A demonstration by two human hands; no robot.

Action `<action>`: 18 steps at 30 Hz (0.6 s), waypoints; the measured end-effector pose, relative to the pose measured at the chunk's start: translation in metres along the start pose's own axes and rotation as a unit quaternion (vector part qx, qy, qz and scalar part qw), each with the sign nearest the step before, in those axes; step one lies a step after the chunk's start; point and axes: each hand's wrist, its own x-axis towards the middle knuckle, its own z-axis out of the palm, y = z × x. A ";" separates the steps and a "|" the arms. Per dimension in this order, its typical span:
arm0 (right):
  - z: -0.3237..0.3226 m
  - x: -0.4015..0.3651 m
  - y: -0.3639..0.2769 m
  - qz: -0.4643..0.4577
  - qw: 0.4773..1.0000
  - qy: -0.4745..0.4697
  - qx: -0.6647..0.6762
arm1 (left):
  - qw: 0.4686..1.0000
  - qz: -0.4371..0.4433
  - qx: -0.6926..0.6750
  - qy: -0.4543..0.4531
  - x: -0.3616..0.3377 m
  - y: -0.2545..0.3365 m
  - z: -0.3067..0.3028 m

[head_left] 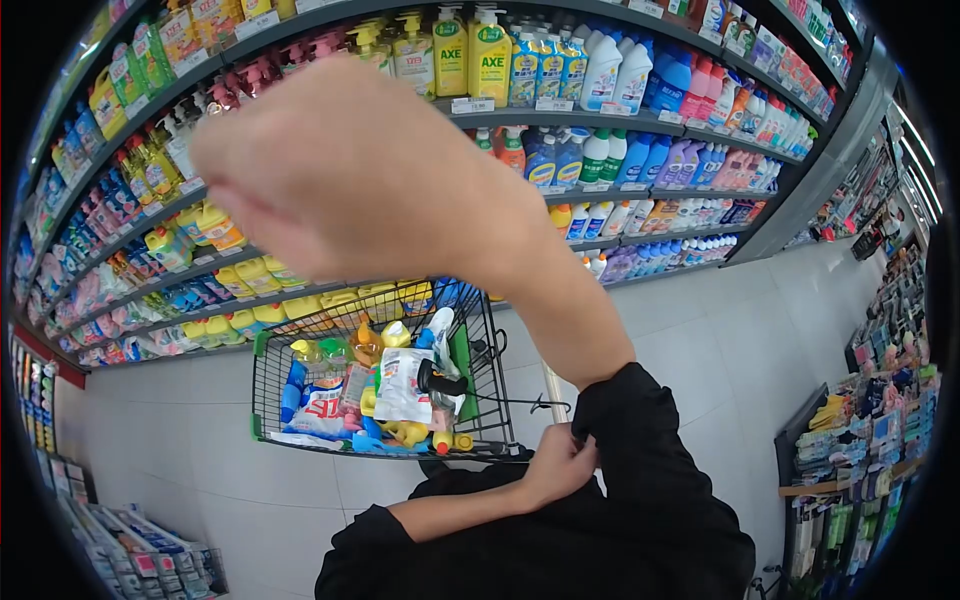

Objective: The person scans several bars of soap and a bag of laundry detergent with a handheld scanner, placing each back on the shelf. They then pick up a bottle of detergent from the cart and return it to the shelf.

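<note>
My right hand (290, 165) is raised close to the camera, blurred, with its fingers curled into a fist and nothing showing from it. Its forearm crosses the view down to a black sleeve (635, 430) pushed up toward the elbow. My left hand (555, 465) reaches across my body, its fingers closed on the fabric of that right sleeve. Below the raised arm stands a black wire shopping cart (262, 385) with green corners. Inside lie a white pouch (403, 380), a white bag with red print (320, 407) and several colourful bottles.
Tall shelves (655, 122) of cleaning bottles curve across the front and left. Yellow pump bottles (489, 55) stand on an upper shelf. A rack of hanging packets (855, 440) is at the right, and a wire bin of packs (150, 560) at the lower left. Pale tiles (670, 345) cover the floor.
</note>
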 end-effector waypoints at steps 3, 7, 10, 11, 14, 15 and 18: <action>-0.002 -0.004 -0.027 -0.022 0.999 -0.044 0.008 | 0.996 0.052 -0.049 0.055 0.009 -0.081 0.039; -0.004 -0.009 -0.047 -0.069 0.992 -0.108 -0.002 | 0.988 0.030 0.087 -0.125 -0.015 0.016 0.009; 0.002 -0.024 -0.053 -0.072 0.989 -0.120 0.036 | 0.929 0.071 0.199 -0.304 -0.025 0.032 -0.001; -0.004 -0.027 -0.053 -0.050 0.983 -0.172 0.045 | 0.933 0.110 0.184 -0.288 -0.025 0.035 -0.006; 0.000 -0.054 -0.038 0.017 0.982 -0.164 0.088 | 0.958 0.173 0.110 -0.202 -0.012 0.022 -0.040; 0.002 -0.062 -0.035 0.056 0.981 -0.145 0.115 | 0.969 0.167 0.097 -0.154 -0.002 0.016 -0.060; 0.019 -0.092 -0.050 0.215 0.958 -0.113 0.150 | 0.958 0.065 0.279 -0.008 0.059 -0.034 -0.136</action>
